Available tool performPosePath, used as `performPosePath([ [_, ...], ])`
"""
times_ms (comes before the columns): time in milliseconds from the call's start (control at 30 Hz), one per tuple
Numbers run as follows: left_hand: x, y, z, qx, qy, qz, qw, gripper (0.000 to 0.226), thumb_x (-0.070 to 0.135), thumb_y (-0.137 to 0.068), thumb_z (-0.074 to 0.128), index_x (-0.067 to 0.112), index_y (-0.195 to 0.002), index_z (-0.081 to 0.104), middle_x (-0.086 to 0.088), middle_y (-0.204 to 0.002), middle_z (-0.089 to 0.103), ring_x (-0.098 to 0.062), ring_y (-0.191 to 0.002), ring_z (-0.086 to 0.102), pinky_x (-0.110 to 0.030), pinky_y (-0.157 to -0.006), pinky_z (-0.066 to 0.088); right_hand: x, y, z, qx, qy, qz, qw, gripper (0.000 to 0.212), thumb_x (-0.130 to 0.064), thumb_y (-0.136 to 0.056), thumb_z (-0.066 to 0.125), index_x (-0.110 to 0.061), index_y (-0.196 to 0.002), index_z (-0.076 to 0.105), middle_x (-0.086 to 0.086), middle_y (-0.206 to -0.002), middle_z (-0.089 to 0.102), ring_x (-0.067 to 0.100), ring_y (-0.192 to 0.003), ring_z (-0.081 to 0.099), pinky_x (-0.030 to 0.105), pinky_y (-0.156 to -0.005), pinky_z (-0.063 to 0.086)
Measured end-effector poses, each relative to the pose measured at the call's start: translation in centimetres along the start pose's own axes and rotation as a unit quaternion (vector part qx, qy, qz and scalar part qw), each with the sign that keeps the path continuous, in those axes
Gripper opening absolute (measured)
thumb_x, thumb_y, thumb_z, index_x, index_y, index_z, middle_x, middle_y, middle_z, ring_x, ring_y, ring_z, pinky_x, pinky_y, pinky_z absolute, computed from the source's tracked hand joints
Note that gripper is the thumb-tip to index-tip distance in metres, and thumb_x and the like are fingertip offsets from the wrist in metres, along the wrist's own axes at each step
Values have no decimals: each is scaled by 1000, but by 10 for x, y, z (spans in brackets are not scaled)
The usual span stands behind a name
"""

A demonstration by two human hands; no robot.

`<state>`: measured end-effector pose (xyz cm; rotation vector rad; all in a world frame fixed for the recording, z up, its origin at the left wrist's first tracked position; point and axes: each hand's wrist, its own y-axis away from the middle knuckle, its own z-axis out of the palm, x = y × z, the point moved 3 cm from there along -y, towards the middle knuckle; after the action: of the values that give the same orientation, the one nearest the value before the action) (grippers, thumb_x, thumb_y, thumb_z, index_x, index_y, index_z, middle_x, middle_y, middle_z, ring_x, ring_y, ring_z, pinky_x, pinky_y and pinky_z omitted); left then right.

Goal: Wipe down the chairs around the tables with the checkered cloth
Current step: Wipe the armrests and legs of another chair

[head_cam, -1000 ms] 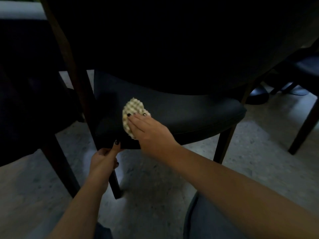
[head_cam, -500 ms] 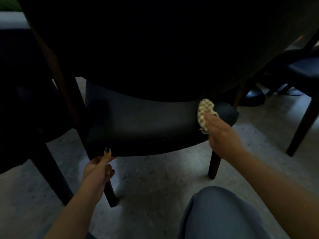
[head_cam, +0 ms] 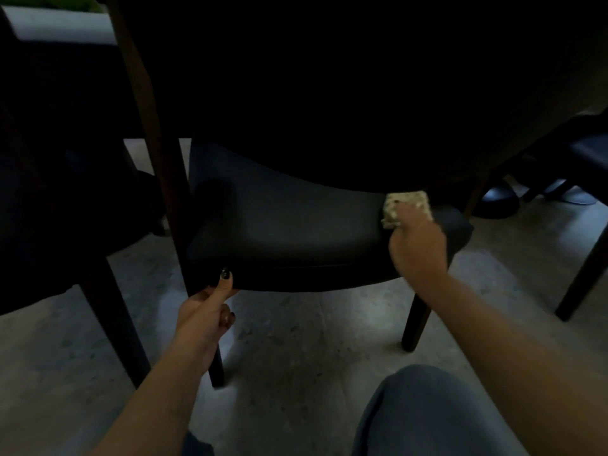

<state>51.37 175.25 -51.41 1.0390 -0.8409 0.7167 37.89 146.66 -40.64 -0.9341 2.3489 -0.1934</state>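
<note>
With the right hand [head_cam: 418, 248] pressing the bunched, pale checkered cloth [head_cam: 406, 205] onto the chair seat [head_cam: 296, 232] at its far right corner, just under the counter [head_cam: 329, 93], the cloth may slide off the edge, while the left hand [head_cam: 205, 312] pinches the seat's near-left rim.

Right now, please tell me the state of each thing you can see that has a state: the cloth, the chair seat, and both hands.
checkered cloth: bunched, pressed on the seat's far right part.
chair seat: upright chair, tucked under a dark table edge.
right hand: presses the cloth down on the seat.
left hand: grips the seat's front left edge, thumb on top.
</note>
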Motion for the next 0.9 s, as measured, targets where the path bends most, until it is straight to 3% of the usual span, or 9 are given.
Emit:
performPosePath([
  [100, 0, 1, -2, 20, 4, -6, 1000, 68, 58, -51, 77, 11, -100, 71, -8, -92, 75, -6, -46, 42, -30, -66, 48, -47, 34, 19, -50, -1, -146, 988, 45, 6, -86, 48, 1, -130, 54, 20, -136, 53, 31, -128, 49, 29, -111, 26],
  [167, 0, 1, -4, 39, -15, -15, 999, 62, 59, -55, 76, 12, -95, 73, -8, -68, 64, -8, -48, 43, -30, -65, 49, -80, 48, 33, -118, 2, -215, 969, 50, 5, -85, 47, -2, -134, 51, 14, -142, 47, 24, -135, 41, 20, -113, 14],
  [267, 1, 2, -8, 50, -47, -20, 997, 44, 49, -74, 74, 10, -93, 73, 3, -50, 44, -11, -50, 41, -30, -60, 46, -129, 66, 56, -198, -22, -324, 925, 51, 1, -89, 47, -4, -140, 45, 11, -149, 40, 20, -140, 33, 23, -117, 13],
  [433, 7, 14, -15, -10, -28, -34, 999, 13, 12, -88, 68, 9, -100, 73, -7, -84, 67, -8, -52, 46, -31, -65, 43, -185, 70, 88, -277, 29, -442, 853, 55, -7, -93, 44, -8, -147, 32, 5, -156, 27, 15, -144, 22, 27, -119, 12],
  [533, 9, 20, -19, -57, -20, -35, 998, 26, -7, -87, 60, 13, -97, 72, -3, -93, 74, -17, -70, 53, -31, -66, 42, -207, 74, 95, -299, 48, -530, 792, 54, 1, -84, 52, -4, -138, 48, 12, -147, 43, 24, -138, 37, 38, -116, 26],
  [600, 11, 19, -21, -73, -29, -32, 996, 34, -13, -88, 54, 15, -101, 69, 3, -97, 75, -20, -83, 53, -31, -67, 42, -217, 74, 94, -273, 62, -607, 743, 46, 3, -78, 59, -2, -124, 62, 13, -132, 59, 28, -125, 52, 41, -109, 38],
  [667, 13, 19, -23, -94, -41, -30, 994, 38, -12, -90, 52, 20, -104, 67, 9, -100, 75, -16, -90, 58, -29, -69, 44, -227, 69, 94, -265, 165, -664, 680, 43, -6, -87, 54, -9, -130, 58, 6, -137, 55, 22, -130, 47, 34, -113, 28],
  [767, 14, 20, -23, -126, -35, -32, 991, 45, -14, -89, 50, 25, -106, 62, 15, -99, 74, -2, -87, 67, -25, -69, 46, -252, 61, 87, -129, 280, -750, 586, 39, -12, -97, 38, -10, -130, 58, 5, -134, 57, 23, -128, 47, 35, -115, 24],
  [900, 16, 21, -22, -126, -28, -36, 991, 32, -7, -91, 54, 21, -103, 63, 14, -93, 75, -8, -85, 58, -24, -70, 44, -307, 59, 64, 87, 126, -754, 639, 22, -4, -92, 52, 1, -98, 72, 18, -104, 70, 35, -103, 65, 46, -102, 45],
])
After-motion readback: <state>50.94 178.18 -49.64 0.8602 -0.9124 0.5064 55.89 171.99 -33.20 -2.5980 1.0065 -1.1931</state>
